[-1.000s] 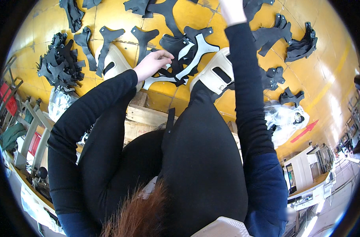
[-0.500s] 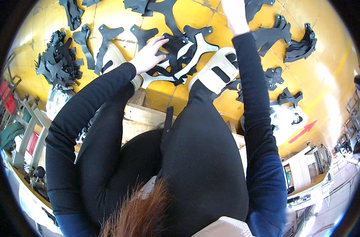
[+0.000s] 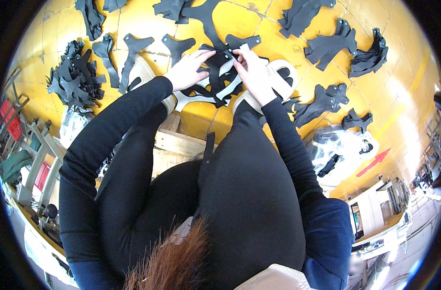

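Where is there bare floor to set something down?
Bare floor shows right of the small black piece, above the red arrow, and left of the topmost right stack. Crowded: between the cream shoes, where black and white pieces overlap near both hands.

A yellow floor (image 3: 264, 34) with thin joint lines spread around a red arrow (image 3: 373, 161). White glare (image 3: 410, 133) lay above the arrow, and a white cabinet-like unit (image 3: 371, 210) stood below it. Left of it were pale wooden boards (image 3: 179, 141) and, farther left, grey frames (image 3: 45, 150); the blurred clutter (image 3: 429, 169) to its right was perhaps machinery.
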Demonstrator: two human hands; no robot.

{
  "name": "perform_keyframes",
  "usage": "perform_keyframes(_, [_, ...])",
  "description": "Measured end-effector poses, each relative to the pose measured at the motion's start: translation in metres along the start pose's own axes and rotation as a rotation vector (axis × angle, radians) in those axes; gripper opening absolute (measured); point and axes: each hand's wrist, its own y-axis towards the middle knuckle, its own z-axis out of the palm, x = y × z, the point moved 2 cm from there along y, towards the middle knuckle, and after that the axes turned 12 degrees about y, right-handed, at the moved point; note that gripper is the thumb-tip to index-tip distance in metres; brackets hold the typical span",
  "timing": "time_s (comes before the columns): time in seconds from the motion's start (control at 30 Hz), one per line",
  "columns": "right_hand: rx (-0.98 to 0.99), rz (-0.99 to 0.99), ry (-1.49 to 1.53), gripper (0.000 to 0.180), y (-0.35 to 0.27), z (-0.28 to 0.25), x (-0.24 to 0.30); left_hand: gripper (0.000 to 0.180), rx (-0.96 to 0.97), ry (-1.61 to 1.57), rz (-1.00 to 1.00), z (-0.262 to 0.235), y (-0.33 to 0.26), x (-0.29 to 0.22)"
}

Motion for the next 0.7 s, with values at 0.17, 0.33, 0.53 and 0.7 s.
perform_keyframes(0.17, [0.114, -0.026, -0.034, 0.018, -0.003, 0.007, -0.005, 0.05, 0.176, 0.035, -0.054, -0.012, 0.009, -0.003])
perform_keyframes(0.33, [0.257, 0.044, 0.085, 0.018, -0.004, 0.006, 0.006, 0.025, 0.116, 0.074, -0.002, -0.01, -0.001, -0.005])
perform_keyframes(0.53, [-0.026, 0.074, 0.024, 0.023, 0.006, -0.003, 0.004, 0.018, 0.087, 0.12, -0.029, -0.006, -0.012, -0.008])
perform_keyframes(0.7, [-0.047, 0.084, 0.041, 0.023, 0.014, -0.01, -0.012, 0.022, -0.141, 0.311, 0.049, 0.001, -0.016, -0.003])
